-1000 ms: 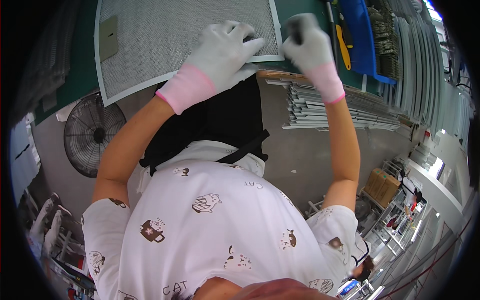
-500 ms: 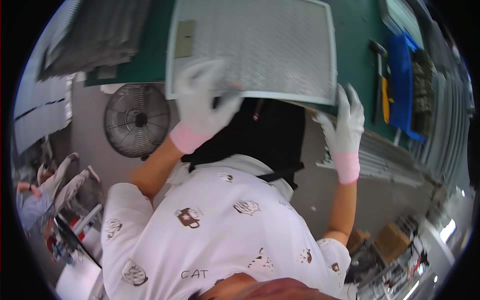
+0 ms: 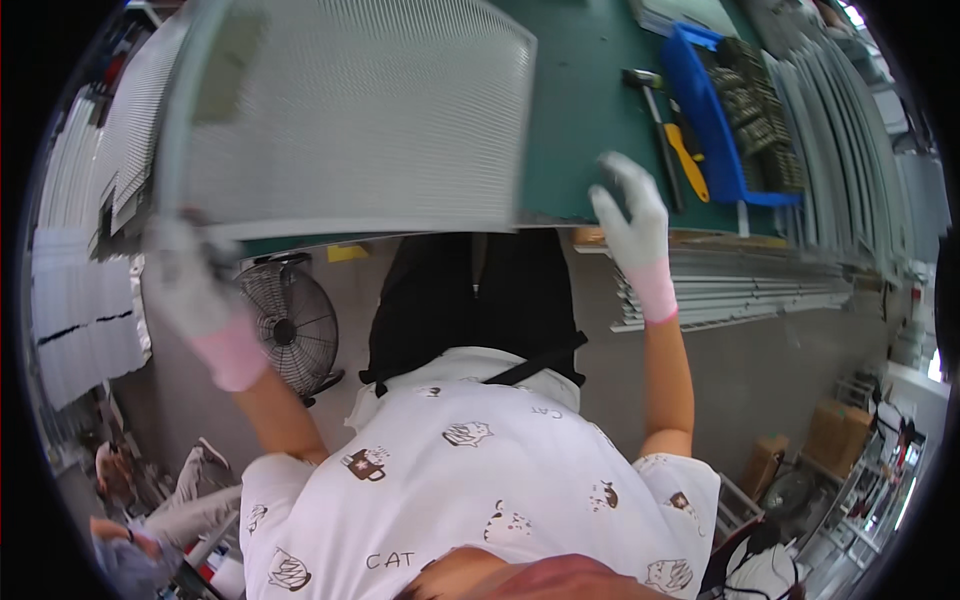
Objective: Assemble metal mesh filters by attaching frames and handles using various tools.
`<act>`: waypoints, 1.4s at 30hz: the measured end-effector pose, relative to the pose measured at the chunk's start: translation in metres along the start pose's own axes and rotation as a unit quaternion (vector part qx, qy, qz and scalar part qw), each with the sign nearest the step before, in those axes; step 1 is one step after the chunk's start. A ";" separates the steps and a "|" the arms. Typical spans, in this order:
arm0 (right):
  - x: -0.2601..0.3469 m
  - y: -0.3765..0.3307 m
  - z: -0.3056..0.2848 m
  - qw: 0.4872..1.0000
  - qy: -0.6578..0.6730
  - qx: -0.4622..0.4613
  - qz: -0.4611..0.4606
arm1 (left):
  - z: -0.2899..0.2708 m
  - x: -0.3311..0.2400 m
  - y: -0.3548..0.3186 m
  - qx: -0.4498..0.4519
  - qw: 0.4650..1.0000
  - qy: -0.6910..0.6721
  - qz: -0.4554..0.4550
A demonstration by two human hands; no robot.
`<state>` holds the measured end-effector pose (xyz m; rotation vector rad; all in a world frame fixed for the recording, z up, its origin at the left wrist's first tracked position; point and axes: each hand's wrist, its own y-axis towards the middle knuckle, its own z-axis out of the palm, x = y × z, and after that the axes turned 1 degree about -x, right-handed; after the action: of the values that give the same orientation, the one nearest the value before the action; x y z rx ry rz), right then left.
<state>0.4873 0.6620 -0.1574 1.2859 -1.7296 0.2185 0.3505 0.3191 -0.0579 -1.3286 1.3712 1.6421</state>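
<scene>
Now the left hand grips the mesh panel by its corner, mid-lift; the right hand rests open on the bench. Next, a steady carry seems needed.

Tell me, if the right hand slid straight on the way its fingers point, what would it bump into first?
The right hand rests on the green table's near edge, fingers pointing across it. Bare green top lies ahead; the hammer sits slightly to its right, so it probably passes beside it, though depth is unclear.
</scene>
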 end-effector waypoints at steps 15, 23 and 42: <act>-0.070 0.037 -0.042 0.950 -0.307 -0.056 0.032 | -0.003 0.106 -0.056 0.423 0.742 0.335 0.397; -0.008 0.085 0.016 0.998 -0.001 0.001 0.060 | -0.025 0.103 -0.077 0.342 0.865 0.321 0.178; 0.029 -0.058 -0.047 0.993 -0.066 -0.004 0.101 | 0.040 0.110 -0.095 0.277 0.833 -0.100 -0.469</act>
<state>0.5613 0.6472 -0.1307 1.1398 -1.9730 0.2476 0.3900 0.3677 -0.1946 -1.1280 0.7412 0.6144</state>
